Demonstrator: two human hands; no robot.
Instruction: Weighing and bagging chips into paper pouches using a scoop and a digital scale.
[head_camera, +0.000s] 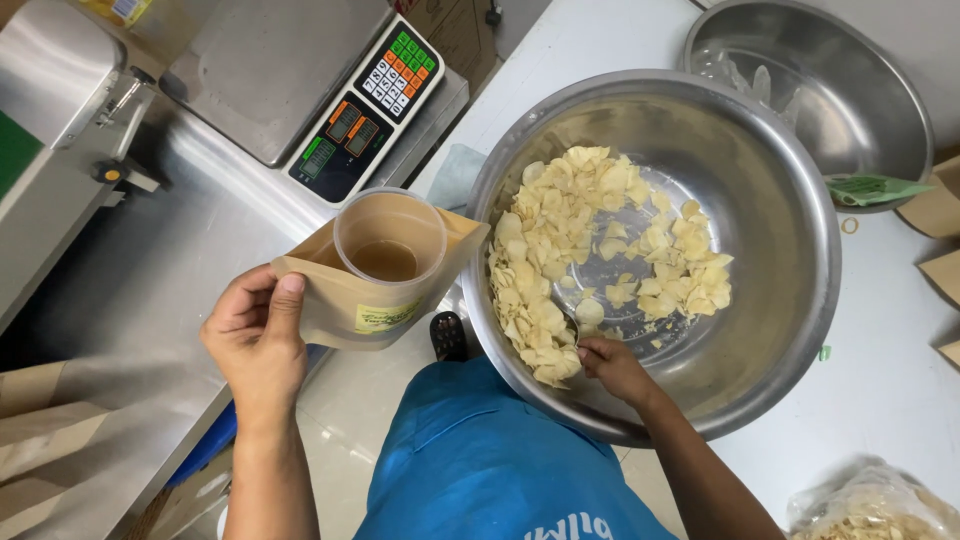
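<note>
Brown paper pouch (372, 300) held up by its left edge in the left hand (255, 335), thumb pinched over the front, mouth propped open by a clear plastic cup (390, 238) set into it as a funnel. Right hand (612, 365) down inside the big steel bowl (790, 330), fingers closed on a small scoop (572, 320) pushed into the pale chips (560, 250). Pouch just left of the bowl's rim, above the gap between two worktops. Beyond the pouch, a weighing scale (300, 85) with coloured keys on the steel worktop (130, 300). Second, smaller steel bowl (870, 110) behind the big one on the white worktop (880, 390). Bag of more chips (875, 510) at lower right
</note>
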